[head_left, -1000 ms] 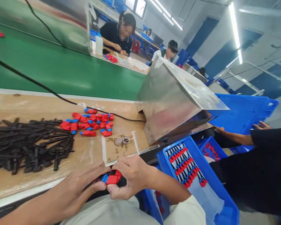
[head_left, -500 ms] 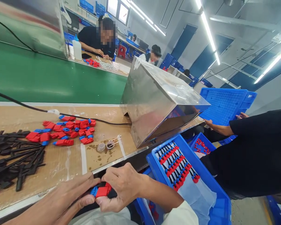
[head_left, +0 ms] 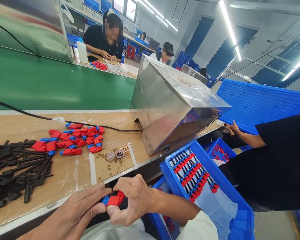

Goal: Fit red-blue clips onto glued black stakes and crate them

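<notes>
A small red-and-blue plastic part (head_left: 113, 200) is held between my two hands just off the table's front edge. My left hand (head_left: 81, 208) closes on its blue end, fingers stretched together over the top and thumb below. Thumb and bent index finger of my right hand (head_left: 133, 200) pinch the red end. Whatever lies under my left palm is hidden. On the table ahead lies a heap of similar red-and-blue parts (head_left: 72, 151), with a pile of black plastic rods (head_left: 27, 190) to its left. Two small round cups (head_left: 110, 156) and several cotton swabs (head_left: 126, 146) stand beyond my hands.
A slanted metal housing (head_left: 162, 100) stands on the table; a black cable (head_left: 112, 128) runs to it. To my right, a blue tray (head_left: 242, 203) holds rows of assembled pieces on white cloth. Close by, a person in black holds a blue crate (head_left: 260, 103). Others sit across the green belt (head_left: 90, 86).
The person at right has swung the blue crate higher and nearer. My view has shifted slightly; both hands keep the same grip on the red-and-blue part.
</notes>
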### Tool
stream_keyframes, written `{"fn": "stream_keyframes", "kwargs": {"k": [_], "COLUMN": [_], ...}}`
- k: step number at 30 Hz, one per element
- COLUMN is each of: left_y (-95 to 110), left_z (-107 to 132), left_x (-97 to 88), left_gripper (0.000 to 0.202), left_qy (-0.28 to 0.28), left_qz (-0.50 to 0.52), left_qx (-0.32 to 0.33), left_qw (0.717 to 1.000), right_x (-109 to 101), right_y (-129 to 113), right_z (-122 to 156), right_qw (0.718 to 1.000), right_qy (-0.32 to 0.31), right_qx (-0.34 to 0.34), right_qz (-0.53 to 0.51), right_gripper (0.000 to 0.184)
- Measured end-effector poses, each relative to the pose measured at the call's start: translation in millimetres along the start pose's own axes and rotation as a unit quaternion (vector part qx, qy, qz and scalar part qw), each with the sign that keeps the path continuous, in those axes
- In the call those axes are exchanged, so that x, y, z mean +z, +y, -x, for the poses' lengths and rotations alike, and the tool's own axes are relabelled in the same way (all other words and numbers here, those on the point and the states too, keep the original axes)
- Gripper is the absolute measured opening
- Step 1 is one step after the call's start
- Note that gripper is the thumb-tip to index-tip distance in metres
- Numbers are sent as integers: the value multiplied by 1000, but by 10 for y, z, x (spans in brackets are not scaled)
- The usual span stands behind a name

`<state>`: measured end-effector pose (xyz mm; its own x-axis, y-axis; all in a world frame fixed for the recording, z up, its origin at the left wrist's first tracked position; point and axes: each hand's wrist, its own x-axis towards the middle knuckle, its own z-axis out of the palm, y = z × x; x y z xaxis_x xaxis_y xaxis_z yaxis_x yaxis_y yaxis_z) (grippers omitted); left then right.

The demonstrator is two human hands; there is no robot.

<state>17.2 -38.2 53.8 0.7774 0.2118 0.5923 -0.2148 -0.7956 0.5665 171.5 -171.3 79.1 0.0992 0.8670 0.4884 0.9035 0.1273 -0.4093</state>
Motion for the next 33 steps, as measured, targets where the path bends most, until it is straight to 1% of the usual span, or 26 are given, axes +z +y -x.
{"fn": "stream_keyframes", "kwargs": {"k": [2, 5, 9, 10, 13, 15, 18, 20, 22, 23, 24, 25, 26, 27, 28, 30, 31, 32, 33], "left_y": [8, 45, 85, 91, 111, 116, 81, 32, -14, -29, -37, -37, -31, -23, -18, -29, -46, -69, -92], "left_z": [3, 2, -35, -57, -137, -164, -120, -69, -57, -77, -115, -169, -234, -303, -373, -495, -546, -589, -626], "left_x": [-5, -21, -83, -109, -189, -217, -191, -158, -159, -180, -215, -259, -305, -344, -370, -359, -320, -263, -192], "left_gripper": [36, 38, 40, 39, 38, 38, 37, 36, 35, 34, 33, 33, 34, 38, 44, 57, 62, 62, 61], "left_qy": [-9, -30, -43, -49, -87, -112, -120, -108, -111, -125, -140, -154, -157, -136, -100, -16, 22, 32, 24], "left_qz": [13, 28, 27, 31, 56, 66, 61, 59, 72, 87, 104, 125, 149, 174, 205, 304, 353, 398, 443], "left_qx": [-11, -27, -32, -28, -12, -12, -27, -41, -71, -93, -120, -152, -186, -222, -257, -298, -297, -291, -279], "left_qw": [1000, 999, 998, 998, 995, 991, 991, 992, 989, 984, 977, 968, 959, 950, 939, 905, 887, 869, 852], "right_x": [1, -11, -43, -50, -54, -41, -10, -3, -24, -47, -76, -110, -147, -184, -218, -268, -282, -288, -286], "right_y": [0, 19, 58, 64, 71, 62, 32, 9, -7, -12, -16, -18, -20, -18, -13, 15, 33, 49, 60], "right_z": [-5, -10, -8, -5, 5, 15, 24, 13, -17, -36, -57, -77, -96, -113, -130, -166, -187, -209, -231], "right_qw": [1000, 1000, 998, 998, 998, 998, 997, 996, 989, 977, 953, 910, 854, 789, 736, 670, 620, 576, 541], "right_qy": [-5, -3, -45, -48, -43, -50, -66, -63, -58, -66, -78, -91, -104, -119, -125, -127, -94, -72, -54], "right_qx": [4, -14, -10, -11, -29, -26, 8, 42, 93, 129, 175, 224, 267, 302, 323, 329, 341, 345, 347], "right_qz": [-4, -17, -34, -32, -27, -27, -33, -48, -100, -154, -237, -337, -434, -521, -582, -653, -700, -737, -764], "right_gripper": [24, 24, 28, 29, 27, 25, 26, 26, 25, 24, 23, 23, 24, 27, 31, 38, 37, 36, 34]}}
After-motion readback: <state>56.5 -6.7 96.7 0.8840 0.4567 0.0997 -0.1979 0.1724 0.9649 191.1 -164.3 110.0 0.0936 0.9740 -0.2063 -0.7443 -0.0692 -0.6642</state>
